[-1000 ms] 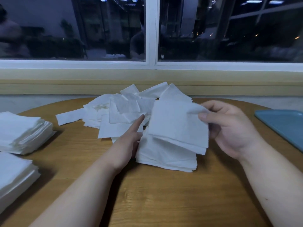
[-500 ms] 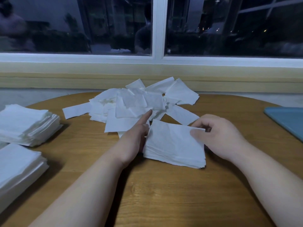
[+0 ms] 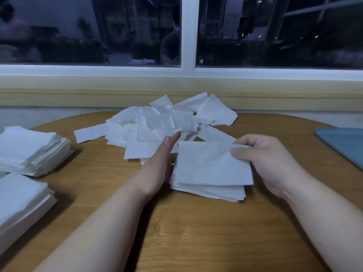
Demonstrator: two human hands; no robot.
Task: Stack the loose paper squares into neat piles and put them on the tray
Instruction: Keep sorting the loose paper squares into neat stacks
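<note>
You pinched top paper square [image 3: 212, 163] by its right edge, right hand [image 3: 269, 163] thumb on top; it sat skewed over half-built pile [image 3: 208, 191] on table [image 3: 196, 232]. Left hand [image 3: 159, 167] flat, fingers straight, braced pile's left side. You needed corners matched against that palm before release. Tray [image 3: 345, 144] sat well right, loose heap [image 3: 161, 124] behind.

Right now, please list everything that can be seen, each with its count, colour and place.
round wooden table: one, brown, under everything
heap of loose paper squares: one heap, sheets uncountable, white, far middle of table
small pile of paper squares: one, white, centre, between the hands
neat paper stacks: two, white, left edge of table
flat plastic tray: one, blue, right edge, partly out of view
window: one, white frame, dark glass, behind table
left hand: one, fingers straight against the pile's left side
right hand: one, pinches the pile's top layer at its right edge
</note>
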